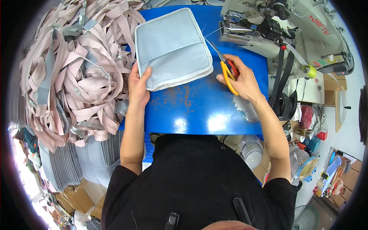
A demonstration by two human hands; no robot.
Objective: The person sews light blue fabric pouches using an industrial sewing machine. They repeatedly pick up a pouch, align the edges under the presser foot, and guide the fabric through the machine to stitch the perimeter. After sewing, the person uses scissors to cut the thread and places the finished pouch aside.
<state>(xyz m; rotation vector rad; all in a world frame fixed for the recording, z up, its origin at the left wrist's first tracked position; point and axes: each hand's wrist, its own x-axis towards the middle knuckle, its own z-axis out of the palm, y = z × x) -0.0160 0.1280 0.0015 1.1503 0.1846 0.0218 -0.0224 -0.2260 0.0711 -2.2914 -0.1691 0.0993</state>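
A light grey square fabric piece (170,44) with pale piped edges and a seam across it is held by my left hand (140,82), thumb on top at its lower-left corner. Its layers show along the bottom edge. My right hand (241,80) grips scissors (229,76) with yellow and red handles, just right of the fabric. The blades point up and left toward the piece's right edge, where thin loose threads trail toward the sewing machine (283,30).
A large heap of pink and grey strips (84,73) lies left, above stacked grey pieces (61,165). The blue work surface (180,107) has worn patches. Black straps hang from the machine at right. Tools, containers and boxes (341,180) crowd the lower right.
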